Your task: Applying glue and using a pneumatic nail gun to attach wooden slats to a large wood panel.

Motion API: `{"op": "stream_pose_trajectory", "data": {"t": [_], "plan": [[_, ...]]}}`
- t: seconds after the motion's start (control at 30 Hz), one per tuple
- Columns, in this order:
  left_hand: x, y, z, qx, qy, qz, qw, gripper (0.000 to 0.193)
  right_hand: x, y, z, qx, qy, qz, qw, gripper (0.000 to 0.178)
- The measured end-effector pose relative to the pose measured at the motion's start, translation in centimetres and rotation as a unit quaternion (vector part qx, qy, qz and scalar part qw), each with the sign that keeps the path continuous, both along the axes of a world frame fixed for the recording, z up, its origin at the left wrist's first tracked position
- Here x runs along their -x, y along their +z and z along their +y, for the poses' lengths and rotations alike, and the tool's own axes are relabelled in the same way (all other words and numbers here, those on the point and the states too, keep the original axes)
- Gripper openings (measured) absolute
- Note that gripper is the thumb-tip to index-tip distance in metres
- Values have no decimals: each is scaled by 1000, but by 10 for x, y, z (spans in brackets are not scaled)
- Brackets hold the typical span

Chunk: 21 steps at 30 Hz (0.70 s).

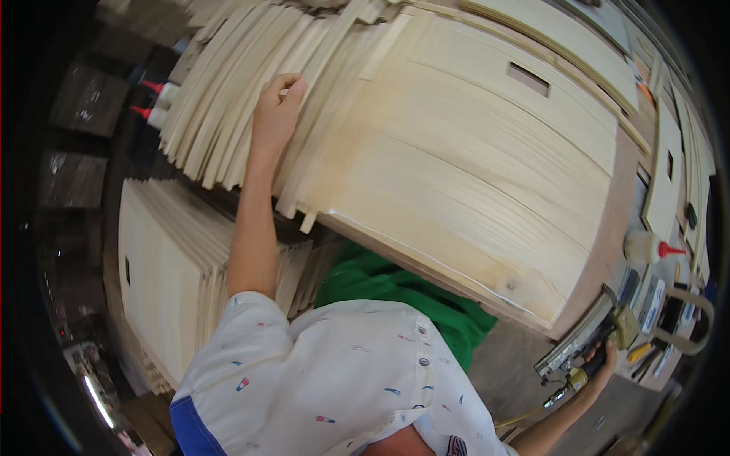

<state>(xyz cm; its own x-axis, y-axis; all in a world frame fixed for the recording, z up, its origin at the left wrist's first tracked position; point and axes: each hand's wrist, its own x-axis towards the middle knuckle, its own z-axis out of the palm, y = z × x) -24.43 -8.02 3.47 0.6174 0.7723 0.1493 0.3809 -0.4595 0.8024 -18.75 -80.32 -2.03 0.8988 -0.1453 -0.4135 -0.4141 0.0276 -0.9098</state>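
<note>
My right hand (603, 359) is wrapped round the grip of an air nail gun (585, 334), low at the right, with a yellowish hose at its handle. Over the stacked wooden strips (228, 99) at the upper left, my left hand (280, 102) has its fingers curled in; what they hold, if anything, I cannot make out. Between the hands lies a pale wooden panel (471, 144) with a rectangular slot near its far edge. A thin white line of glue (403, 239) runs along the panel's near edge.
Slotted panels (160, 258) stand in a stack at the lower left. Two red-tipped bottles (156, 114) are beyond the strips. Another glue bottle (645, 247), a roll of tape (688, 319) and small tools lie at the right. More boards (563, 38) line the far side.
</note>
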Motion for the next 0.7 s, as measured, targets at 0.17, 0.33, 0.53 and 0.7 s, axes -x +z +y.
{"op": "stream_pose_trajectory", "data": {"t": [0.17,0.33,0.53,0.7], "plan": [[-61,10,-49,-152,-218,6,964,36,-3,8,16,57,-13,10,998,28],[-173,-15,-99,-278,-419,-98,859,32,0,1,10,75,-21,3,997,29],[-290,-53,-127,-279,-466,-167,823,26,2,11,7,56,35,13,998,27],[-325,-68,-112,-242,-452,-119,850,25,3,12,16,82,-19,18,996,29]]}}
